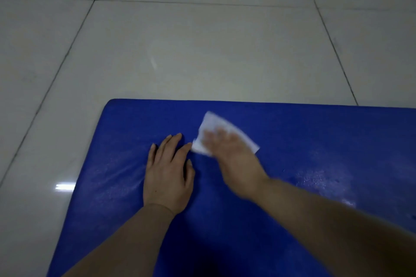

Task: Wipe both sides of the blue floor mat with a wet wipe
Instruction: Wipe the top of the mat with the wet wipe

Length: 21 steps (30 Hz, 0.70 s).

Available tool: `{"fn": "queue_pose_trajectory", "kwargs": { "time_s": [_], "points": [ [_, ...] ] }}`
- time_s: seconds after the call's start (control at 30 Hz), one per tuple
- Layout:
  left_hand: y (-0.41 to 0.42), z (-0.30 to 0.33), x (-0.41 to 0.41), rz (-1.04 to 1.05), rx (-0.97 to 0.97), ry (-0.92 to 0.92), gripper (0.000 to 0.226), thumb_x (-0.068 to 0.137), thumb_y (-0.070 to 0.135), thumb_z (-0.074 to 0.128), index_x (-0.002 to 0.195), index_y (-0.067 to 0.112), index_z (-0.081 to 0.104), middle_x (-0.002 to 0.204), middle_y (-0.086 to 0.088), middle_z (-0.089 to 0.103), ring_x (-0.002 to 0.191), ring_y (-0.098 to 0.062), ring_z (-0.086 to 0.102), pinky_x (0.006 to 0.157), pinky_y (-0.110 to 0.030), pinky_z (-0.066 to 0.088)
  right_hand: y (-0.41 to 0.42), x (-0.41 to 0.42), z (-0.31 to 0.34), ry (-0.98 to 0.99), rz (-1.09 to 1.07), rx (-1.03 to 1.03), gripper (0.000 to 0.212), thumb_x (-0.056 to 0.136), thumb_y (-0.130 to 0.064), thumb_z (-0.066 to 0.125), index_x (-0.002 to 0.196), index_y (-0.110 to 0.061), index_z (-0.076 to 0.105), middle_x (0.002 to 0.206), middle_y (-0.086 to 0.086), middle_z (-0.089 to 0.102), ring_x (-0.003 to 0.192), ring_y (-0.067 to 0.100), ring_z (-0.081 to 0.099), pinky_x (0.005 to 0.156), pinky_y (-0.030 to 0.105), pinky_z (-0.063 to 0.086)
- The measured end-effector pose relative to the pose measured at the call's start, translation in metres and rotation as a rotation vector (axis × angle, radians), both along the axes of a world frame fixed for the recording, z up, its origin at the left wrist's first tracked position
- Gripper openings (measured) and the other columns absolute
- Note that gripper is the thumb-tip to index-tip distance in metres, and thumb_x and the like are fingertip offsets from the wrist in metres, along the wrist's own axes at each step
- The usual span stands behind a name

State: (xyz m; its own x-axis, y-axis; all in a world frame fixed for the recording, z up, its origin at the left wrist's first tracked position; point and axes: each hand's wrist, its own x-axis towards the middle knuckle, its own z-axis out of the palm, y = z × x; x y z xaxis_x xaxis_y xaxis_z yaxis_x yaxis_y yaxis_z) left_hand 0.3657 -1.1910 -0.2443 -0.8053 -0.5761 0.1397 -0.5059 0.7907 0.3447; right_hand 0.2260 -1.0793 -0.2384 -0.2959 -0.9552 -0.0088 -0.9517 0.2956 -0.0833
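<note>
White wipe [221, 129] lies flat under my right hand [231, 157]; the fingers look straight and pressed down on it, but the hand is blurred, so I cannot tell if the thumb also pinches an edge. The wipe seems thin, soft and wet, so I judge it will bunch up easily and is best driven with a flat palm. My left hand [167, 177] is just beside it, spread open with the palm flat on the mat [315, 137], holding nothing. The mat lies flat on the tiled floor [202, 40], with its far edge and far left corner in view. Its surface shines with wet streaks on the right part. I judge the mat light, flexible and a little slippery on glossy tiles, so the left hand should pin it. For turning it over, I would take the near left edge or a corner.
</note>
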Motion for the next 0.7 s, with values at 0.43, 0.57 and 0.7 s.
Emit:
{"fn": "queue_pose_trajectory", "kwargs": {
  "time_s": [0.43,0.57,0.7],
  "points": [
    [0.001,0.002,0.000,0.035,0.071,0.123,0.036,0.086,0.017,0.033,0.108,0.006,0.061,0.128,-0.015,0.052,0.121,-0.028,0.047,0.111,-0.055,0.027,0.015,0.005,0.007,-0.321,0.288,-0.019,0.070,0.081,0.012,0.038,0.145,-0.018,0.037,0.149,0.004,0.039,0.138,0.025,0.035,0.111,0.038,0.033],
    [0.002,-0.001,0.000,0.040,0.075,0.122,0.038,0.089,0.016,0.032,0.115,0.004,0.057,0.128,-0.014,0.051,0.118,-0.027,0.046,0.112,-0.054,0.027,0.008,-0.054,0.021,-0.317,-0.358,-0.101,0.070,0.087,0.009,0.043,0.149,-0.019,0.028,0.155,0.009,0.026,0.140,0.029,0.029,0.111,0.037,0.030],
    [0.002,0.000,0.000,0.044,0.076,0.105,0.028,0.089,0.004,0.047,0.115,0.003,0.058,0.128,-0.016,0.051,0.117,-0.032,0.050,0.112,-0.055,0.027,0.040,-0.027,0.016,-0.091,-0.087,-0.196,0.079,0.079,0.011,0.035,0.151,-0.016,0.019,0.157,0.010,0.019,0.142,0.023,0.023,0.116,0.030,0.013]
  ]
}}
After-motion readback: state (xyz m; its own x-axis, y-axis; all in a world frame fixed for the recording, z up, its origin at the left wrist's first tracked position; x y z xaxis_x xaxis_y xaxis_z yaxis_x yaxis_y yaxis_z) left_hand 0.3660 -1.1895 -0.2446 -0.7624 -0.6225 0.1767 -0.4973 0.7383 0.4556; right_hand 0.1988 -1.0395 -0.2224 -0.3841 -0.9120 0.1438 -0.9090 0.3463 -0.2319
